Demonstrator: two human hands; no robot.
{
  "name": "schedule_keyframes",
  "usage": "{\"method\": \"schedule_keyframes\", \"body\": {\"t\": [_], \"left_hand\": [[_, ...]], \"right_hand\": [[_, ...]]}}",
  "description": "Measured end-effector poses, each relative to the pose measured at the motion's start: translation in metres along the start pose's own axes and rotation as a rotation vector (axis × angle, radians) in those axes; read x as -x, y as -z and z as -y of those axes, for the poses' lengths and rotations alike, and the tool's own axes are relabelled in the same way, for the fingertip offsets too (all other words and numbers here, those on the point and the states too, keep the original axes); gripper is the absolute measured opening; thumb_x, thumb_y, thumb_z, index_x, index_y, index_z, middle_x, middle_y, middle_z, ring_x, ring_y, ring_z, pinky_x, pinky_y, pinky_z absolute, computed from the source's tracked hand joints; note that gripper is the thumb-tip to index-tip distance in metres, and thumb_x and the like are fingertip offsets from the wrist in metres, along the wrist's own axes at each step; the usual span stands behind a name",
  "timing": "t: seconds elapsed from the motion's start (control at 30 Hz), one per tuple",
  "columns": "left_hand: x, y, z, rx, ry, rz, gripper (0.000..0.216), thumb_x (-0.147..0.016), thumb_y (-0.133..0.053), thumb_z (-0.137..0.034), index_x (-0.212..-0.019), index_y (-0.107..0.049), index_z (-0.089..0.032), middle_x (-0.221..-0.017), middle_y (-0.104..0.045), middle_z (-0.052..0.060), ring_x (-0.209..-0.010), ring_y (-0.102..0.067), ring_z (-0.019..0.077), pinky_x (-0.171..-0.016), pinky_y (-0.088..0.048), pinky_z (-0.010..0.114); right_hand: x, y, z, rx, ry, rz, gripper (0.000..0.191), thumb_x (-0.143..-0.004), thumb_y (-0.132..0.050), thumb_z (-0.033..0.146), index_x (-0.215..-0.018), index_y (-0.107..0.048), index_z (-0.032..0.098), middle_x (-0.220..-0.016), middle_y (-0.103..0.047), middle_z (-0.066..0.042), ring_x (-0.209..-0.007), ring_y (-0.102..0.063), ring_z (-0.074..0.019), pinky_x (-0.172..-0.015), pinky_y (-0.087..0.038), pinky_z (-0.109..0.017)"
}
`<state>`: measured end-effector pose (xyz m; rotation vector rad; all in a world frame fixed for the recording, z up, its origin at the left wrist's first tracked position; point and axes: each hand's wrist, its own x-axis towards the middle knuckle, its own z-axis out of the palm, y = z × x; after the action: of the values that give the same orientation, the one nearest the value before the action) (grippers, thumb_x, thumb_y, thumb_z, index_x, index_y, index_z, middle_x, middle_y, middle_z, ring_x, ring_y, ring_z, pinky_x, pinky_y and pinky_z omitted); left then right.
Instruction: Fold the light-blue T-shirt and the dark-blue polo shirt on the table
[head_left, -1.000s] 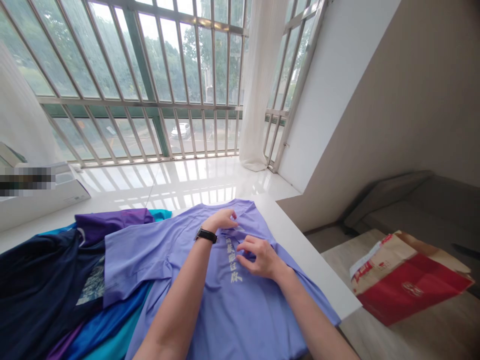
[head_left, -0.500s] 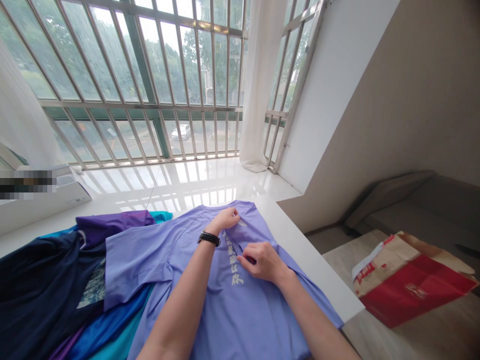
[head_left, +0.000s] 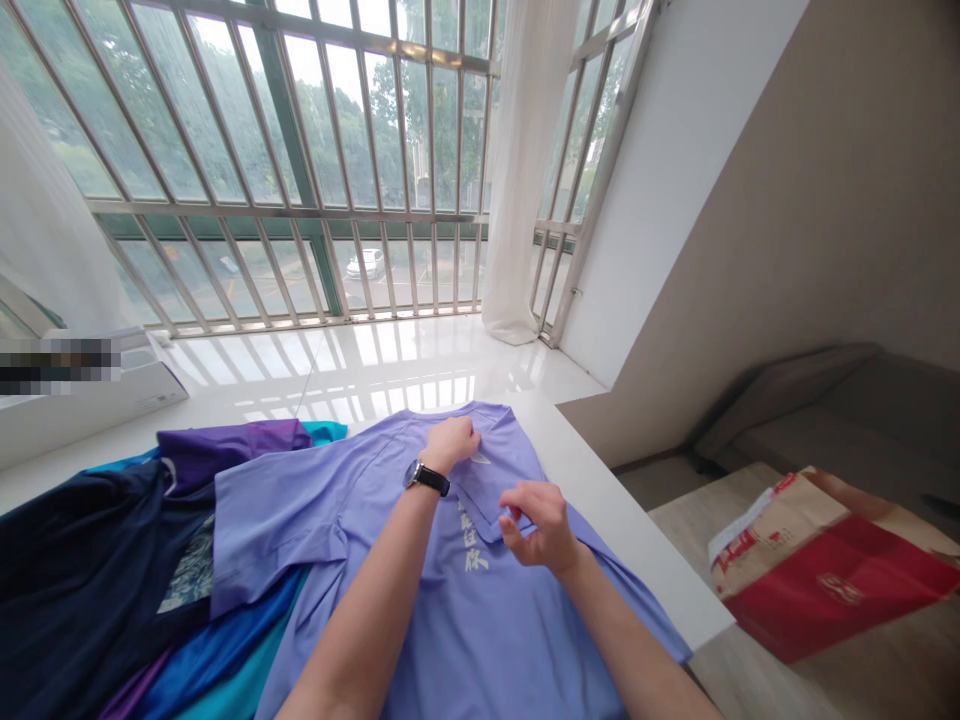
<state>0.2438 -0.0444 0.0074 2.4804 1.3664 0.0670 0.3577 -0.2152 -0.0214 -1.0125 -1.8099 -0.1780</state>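
Observation:
A lavender T-shirt (head_left: 510,610) with white printed characters lies spread before me. My left hand (head_left: 454,443), with a black-strapped watch (head_left: 426,477) on its wrist, is near the collar. Its fingers are closed on the shirt fabric, and their tips are partly hidden. Lower and to the right, my right hand (head_left: 536,523) is just over the shirt, fingers curled but apart from the thumb, with no cloth visibly pinched. Between the hands a flap of lavender fabric lies folded inward, covering the upper characters of the print.
Dark navy (head_left: 67,560), purple (head_left: 225,452) and blue garments (head_left: 225,640) are heaped at left on the white ledge (head_left: 645,540). A white box (head_left: 142,385) stands behind them. Barred windows and a curtain (head_left: 517,200) are ahead. A red-and-brown paper bag (head_left: 832,580) sits at right.
My right hand has opened its pinch on the flap and shifted slightly right. The flap now covers more of the print. My left hand stays near the collar, its wrist turned a little.

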Motion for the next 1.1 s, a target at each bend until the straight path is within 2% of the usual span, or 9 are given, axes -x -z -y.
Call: {"method": "schedule_keyframes", "body": {"t": [0.17, 0.27, 0.37, 0.47, 0.6, 0.73, 0.87, 0.97, 1.1], "left_hand": [[0.001, -0.008, -0.012, -0.013, -0.016, -0.019, 0.046, -0.094, -0.045, -0.051, -0.094, -0.073, -0.015, -0.1, -0.074, 0.017, -0.096, -0.069, 0.0309, -0.079, -0.051, 0.037], [0.001, -0.014, -0.018, 0.006, -0.033, -0.043, 0.05, -0.094, -0.043, -0.055, -0.092, -0.073, -0.014, -0.098, -0.073, 0.018, -0.094, -0.069, 0.0312, -0.079, -0.051, 0.037], [-0.001, -0.018, -0.021, 0.045, -0.055, -0.086, 0.037, -0.094, -0.048, -0.043, -0.095, -0.072, -0.015, -0.1, -0.073, 0.016, -0.097, -0.068, 0.0293, -0.082, -0.05, 0.036], [-0.004, -0.02, -0.022, 0.11, -0.123, -0.11, 0.023, -0.088, -0.053, -0.025, -0.099, -0.071, -0.017, -0.101, -0.073, 0.012, -0.096, -0.068, 0.025, -0.081, -0.05, 0.032], [-0.006, -0.019, -0.021, 0.22, -0.271, -0.105, 0.03, -0.084, -0.055, -0.013, -0.109, -0.069, -0.022, -0.1, -0.074, 0.002, -0.09, -0.068, 0.0162, -0.078, -0.05, 0.023], [-0.007, -0.022, -0.018, 0.252, -0.277, -0.15, 0.038, -0.088, -0.047, -0.007, -0.121, -0.062, -0.021, -0.112, -0.072, 0.005, -0.101, -0.067, 0.0171, -0.085, -0.05, 0.025], [-0.006, -0.024, -0.012, 0.193, -0.268, -0.126, 0.035, -0.09, -0.053, -0.016, -0.124, -0.059, -0.019, -0.119, -0.069, 0.01, -0.112, -0.064, 0.0237, -0.092, -0.049, 0.033], [-0.004, -0.019, -0.008, 0.14, -0.274, -0.08, 0.036, -0.09, -0.056, -0.027, -0.125, -0.059, -0.02, -0.116, -0.07, 0.01, -0.11, -0.064, 0.026, -0.091, -0.049, 0.034], [-0.003, -0.01, -0.004, 0.076, -0.237, 0.002, 0.037, -0.087, -0.061, -0.033, -0.121, -0.061, -0.019, -0.108, -0.072, 0.011, -0.103, -0.067, 0.0275, -0.085, -0.051, 0.033]], "right_hand": [[-0.004, 0.005, -0.008, 0.107, -0.088, -0.087, 0.021, -0.092, -0.052, 0.017, -0.072, -0.056, 0.02, -0.054, -0.043, 0.006, -0.046, -0.038, -0.009, -0.05, -0.03, -0.024], [-0.005, 0.01, -0.015, 0.176, -0.169, -0.167, 0.026, -0.094, -0.051, 0.016, -0.068, -0.056, 0.02, -0.052, -0.04, 0.007, -0.044, -0.035, -0.0082, -0.049, -0.03, -0.023], [-0.004, 0.011, -0.019, 0.208, -0.227, -0.194, 0.03, -0.094, -0.051, 0.018, -0.064, -0.054, 0.02, -0.051, -0.039, 0.007, -0.044, -0.034, -0.0079, -0.048, -0.03, -0.023], [-0.003, 0.008, -0.021, 0.221, -0.235, -0.165, 0.034, -0.095, -0.05, 0.02, -0.061, -0.051, 0.02, -0.051, -0.039, 0.007, -0.045, -0.034, -0.008, -0.048, -0.03, -0.023], [-0.001, 0.007, -0.022, 0.231, -0.263, -0.129, 0.037, -0.096, -0.048, 0.023, -0.059, -0.049, 0.021, -0.05, -0.04, 0.006, -0.045, -0.034, -0.0086, -0.049, -0.03, -0.024], [-0.002, 0.007, -0.021, 0.224, -0.286, -0.125, 0.038, -0.097, -0.047, 0.025, -0.059, -0.05, 0.021, -0.05, -0.042, 0.005, -0.045, -0.034, -0.0091, -0.049, -0.03, -0.024], [-0.003, 0.007, -0.022, 0.227, -0.295, -0.123, 0.039, -0.097, -0.047, 0.026, -0.058, -0.049, 0.021, -0.05, -0.04, 0.006, -0.045, -0.034, -0.009, -0.049, -0.03, -0.024], [-0.003, 0.006, -0.023, 0.225, -0.305, -0.114, 0.04, -0.096, -0.047, 0.025, -0.057, -0.046, 0.021, -0.05, -0.039, 0.006, -0.046, -0.033, -0.009, -0.05, -0.029, -0.024], [-0.001, 0.005, -0.025, 0.224, -0.309, -0.107, 0.04, -0.096, -0.048, 0.025, -0.056, -0.045, 0.021, -0.05, -0.04, 0.006, -0.046, -0.033, -0.009, -0.05, -0.029, -0.024]]}}
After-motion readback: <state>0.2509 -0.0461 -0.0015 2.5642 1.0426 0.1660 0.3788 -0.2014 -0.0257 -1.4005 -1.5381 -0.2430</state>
